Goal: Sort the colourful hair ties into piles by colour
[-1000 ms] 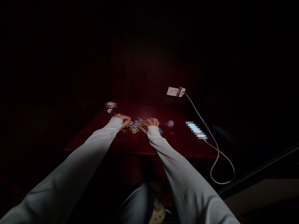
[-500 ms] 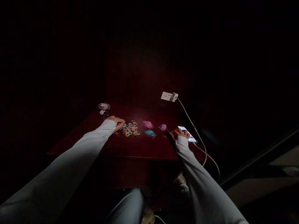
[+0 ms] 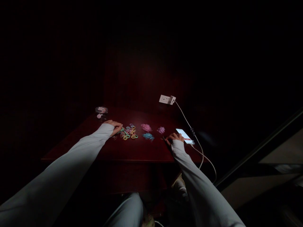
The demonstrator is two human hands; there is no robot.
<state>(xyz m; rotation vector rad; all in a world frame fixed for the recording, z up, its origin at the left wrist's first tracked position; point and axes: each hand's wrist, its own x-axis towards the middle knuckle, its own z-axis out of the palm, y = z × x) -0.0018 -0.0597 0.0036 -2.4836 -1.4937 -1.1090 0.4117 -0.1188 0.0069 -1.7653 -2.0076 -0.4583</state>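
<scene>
My left hand rests at the left edge of a pile of mixed coloured hair ties, fingers bent and pressed together; whatever they hold is hidden. To the right lie a pink heap of small elastic bands, a blue heap of bands and a smaller purple heap of bands. My right hand is low over the table, just right of and nearer than the purple heap. Its fingers are curled in a pinch, with a thin dark sliver at the tips that is too small to name.
A lit phone lies beside my right hand, wired by a white cable to a charger in the wall socket. At the back left of the dark red table stands a clear round container. The surroundings are very dark.
The whole view has shifted slightly, so things sit a little further left. My right hand has drawn a bit left off the phone, showing more of its screen. The left hand keeps its place.
</scene>
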